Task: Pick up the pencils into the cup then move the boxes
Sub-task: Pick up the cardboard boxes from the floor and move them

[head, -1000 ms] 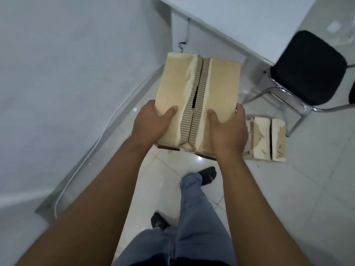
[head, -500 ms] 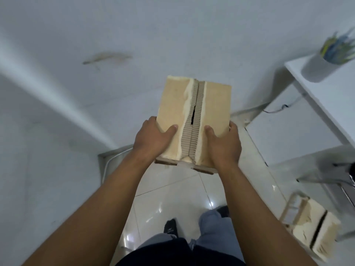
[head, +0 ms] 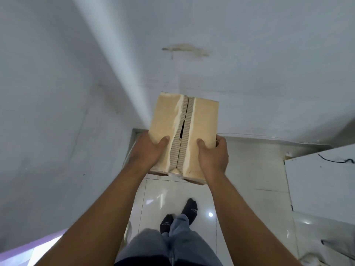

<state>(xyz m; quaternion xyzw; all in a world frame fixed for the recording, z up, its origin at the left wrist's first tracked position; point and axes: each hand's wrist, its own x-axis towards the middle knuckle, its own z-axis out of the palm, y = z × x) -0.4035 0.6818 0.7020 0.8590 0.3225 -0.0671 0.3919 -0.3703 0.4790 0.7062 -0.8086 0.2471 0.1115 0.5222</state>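
I carry a tan cardboard box (head: 165,120) in front of me, its two top flaps closed with torn corrugated edges along the middle seam. My left hand (head: 148,150) grips its near left side, thumb lying on the top flap. My right hand (head: 213,156) grips the near right side, thumb also on top. The box hangs in the air above the floor, close to a room corner. No pencils or cup are in view.
White walls (head: 57,93) meet in a corner straight ahead. White glossy floor tiles (head: 172,192) lie below, with my socked feet (head: 180,214) on them. The side of a white desk (head: 322,181) with a black cable stands at the right.
My view has turned left toward the corner. The cup with pencils, the chair and the second box have left the view. Both hands keep the same hold on the box.
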